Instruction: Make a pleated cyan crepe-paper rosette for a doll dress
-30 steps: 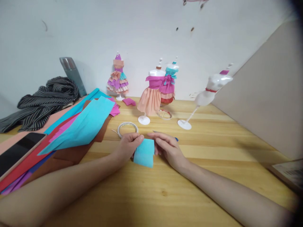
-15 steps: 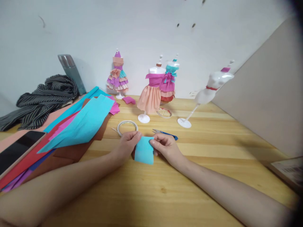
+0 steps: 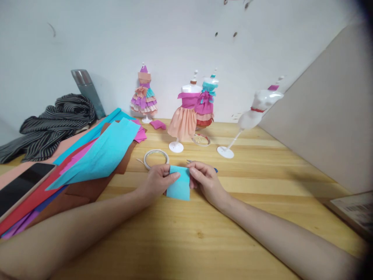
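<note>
A small light-blue paper piece rests on the wooden table, held between both hands. My left hand pinches its left edge, thumb lying over the top corner. My right hand grips the right edge with curled fingers. A roll of white tape lies just beyond my left hand. Blue-handled scissors are mostly hidden behind my right hand.
Coloured paper sheets fan out at left beside a dark phone and a striped cloth. Three dressed mini mannequins and one bare white one stand at the back. A grey board leans at right.
The blue piece has become shorter, its lower part folded up. My right hand shifted over the scissors, hiding most of them again.
</note>
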